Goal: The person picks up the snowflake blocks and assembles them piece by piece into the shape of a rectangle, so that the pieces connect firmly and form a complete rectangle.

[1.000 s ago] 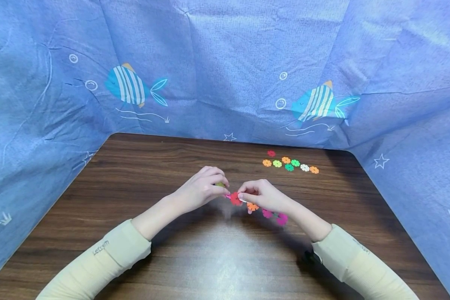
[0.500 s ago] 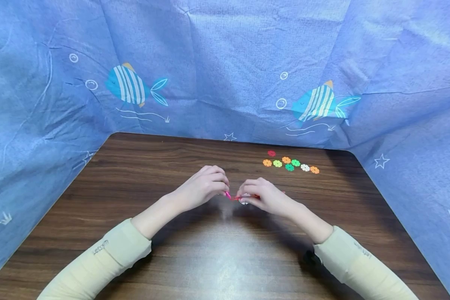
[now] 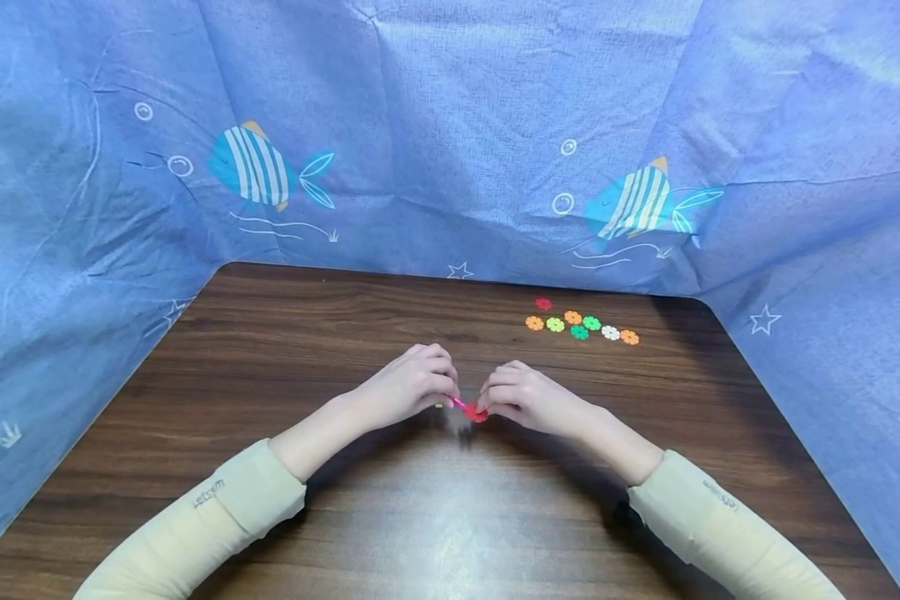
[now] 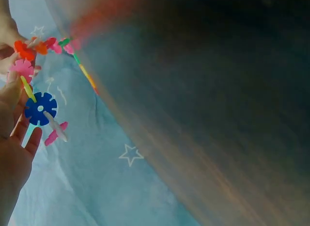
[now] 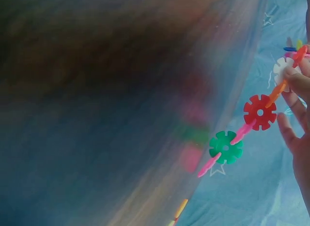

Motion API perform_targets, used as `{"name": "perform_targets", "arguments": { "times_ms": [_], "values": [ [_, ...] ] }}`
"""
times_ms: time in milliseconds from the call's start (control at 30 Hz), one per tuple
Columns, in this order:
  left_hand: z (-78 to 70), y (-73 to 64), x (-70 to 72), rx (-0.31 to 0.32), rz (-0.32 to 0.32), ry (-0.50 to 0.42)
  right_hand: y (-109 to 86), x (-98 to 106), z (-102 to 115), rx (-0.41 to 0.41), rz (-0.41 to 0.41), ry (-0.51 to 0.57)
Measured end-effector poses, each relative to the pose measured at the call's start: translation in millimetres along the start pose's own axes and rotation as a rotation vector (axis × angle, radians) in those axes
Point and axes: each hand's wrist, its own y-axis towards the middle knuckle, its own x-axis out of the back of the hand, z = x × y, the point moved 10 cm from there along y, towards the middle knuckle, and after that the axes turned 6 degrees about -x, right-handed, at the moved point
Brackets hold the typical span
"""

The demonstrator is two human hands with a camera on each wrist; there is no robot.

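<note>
A chain of interlocking plastic flower discs spans between both hands above the table. My left hand (image 3: 408,382) pinches a pink disc (image 4: 22,67) between thumb and fingers. Below that, a yellow disc (image 4: 28,88), a blue disc (image 4: 34,113), then white and pink ones dangle. My right hand (image 3: 528,398) pinches a white disc (image 5: 279,70). From it hang an orange disc, a red disc (image 5: 252,112), pink pieces and a green disc (image 5: 218,143). In the head view a red disc (image 3: 476,412) shows in the gap between the hands; much of the chain is hidden behind them.
Several loose flower discs lie flat at the table's back right, among them a red one (image 3: 543,304), a yellow one (image 3: 555,325) and a white one (image 3: 611,332). A blue fish-print curtain (image 3: 450,125) surrounds the dark wooden table (image 3: 285,333).
The red disc between the hands has turned edge-on and then back to show its face. Orange and pink discs, earlier visible below the right hand, are hidden in the head view.
</note>
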Motion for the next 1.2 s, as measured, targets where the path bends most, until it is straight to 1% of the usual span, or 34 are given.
{"name": "perform_targets", "arguments": {
  "times_ms": [100, 300, 467, 567, 700, 800, 933, 1067, 1200],
  "values": [
    [1.1, -0.6, -2.4, 0.010, 0.009, 0.002, 0.5, -2, -4, -0.038, 0.016, 0.043],
    [2.9, -1.4, 0.1, 0.007, -0.004, 0.016, 0.1, 0, -8, -0.061, 0.015, 0.082],
    [3.3, -1.2, 0.2, 0.013, 0.008, 0.016, 1.7, 3, -9, -0.081, 0.007, 0.137],
    [5.0, -1.5, -1.3, 0.036, 0.021, 0.016, 2.9, 3, -10, -0.096, 0.001, 0.175],
    [8.7, -3.3, -4.1, 0.082, 0.041, 0.028, 3.2, 4, -11, -0.101, -0.040, 0.204],
    [9.4, -4.1, -6.2, 0.100, 0.057, 0.052, 3.7, 6, -9, -0.101, -0.070, 0.193],
    [10.8, -4.4, -7.4, 0.123, 0.069, 0.065, 6.0, 7, -8, -0.129, -0.082, 0.158],
    [13.8, -5.4, -7.9, 0.160, 0.080, 0.030, 7.1, 9, -8, -0.172, -0.080, 0.140],
    [15.9, -6.4, -8.5, 0.185, 0.098, -0.011, 7.3, 10, -8, -0.198, -0.079, 0.167]
  ]
}}
